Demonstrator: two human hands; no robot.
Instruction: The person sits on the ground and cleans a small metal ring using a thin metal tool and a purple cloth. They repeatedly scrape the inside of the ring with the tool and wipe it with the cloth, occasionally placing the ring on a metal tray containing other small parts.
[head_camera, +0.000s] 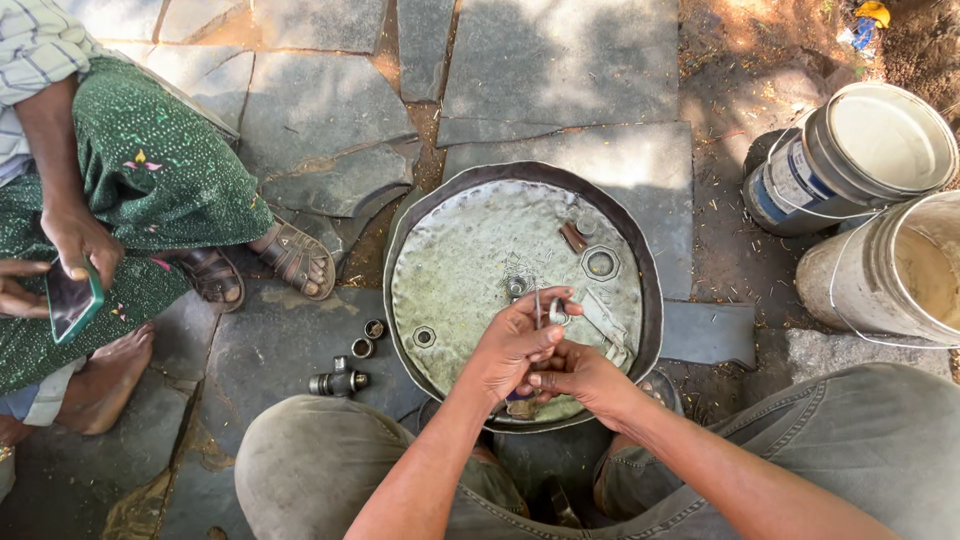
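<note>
Both your left hand (510, 345) and right hand (580, 378) pinch a small metal fitting (557, 315); steady it before working further.

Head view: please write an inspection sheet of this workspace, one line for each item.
Surface: round metal drum top, dented, standing on grey stone slabs.
Job's things: small metal ring part and a thin metal pin, held above the drum.
Clutter: hex nut and flat metal pieces on the drum; metal fitting and two small rings on the slab.
Grippers: left hand pinches the ring part; right hand touches it from below.
Cables: nothing seen.
Surroundings: two buckets at the right; a seated person with a phone at the left.
</note>
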